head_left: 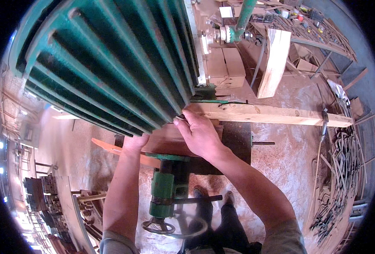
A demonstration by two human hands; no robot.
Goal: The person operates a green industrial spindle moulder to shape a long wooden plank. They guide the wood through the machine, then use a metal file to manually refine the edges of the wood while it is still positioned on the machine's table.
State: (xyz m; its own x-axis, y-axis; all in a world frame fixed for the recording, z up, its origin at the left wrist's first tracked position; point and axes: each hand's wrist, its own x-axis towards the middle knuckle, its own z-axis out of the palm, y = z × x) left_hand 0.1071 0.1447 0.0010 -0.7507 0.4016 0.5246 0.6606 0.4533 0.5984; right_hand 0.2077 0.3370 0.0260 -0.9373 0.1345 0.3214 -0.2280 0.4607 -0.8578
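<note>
A large green ribbed machine housing (124, 63) fills the upper left and covers much of the work under it. My right hand (202, 135) is closed at the housing's lower edge, thumb and finger pinched around a small dark piece that I cannot make out. Beside its fingertips starts a long pale wooden beam (272, 113), running off to the right. My left hand (135, 143) reaches under the housing, its fingers hidden. Between my hands lies a reddish-brown wooden board (166, 139) over the dark machine table (238, 146).
Below the table stands a green column (162, 194) with a handwheel (157, 226). A clamp (325, 118) crosses the beam's right end. An upright pale plank (275, 63) and cardboard boxes (225, 65) stand behind. An orange curved piece (105, 147) projects left; wood stacks (48, 192) line the lower left.
</note>
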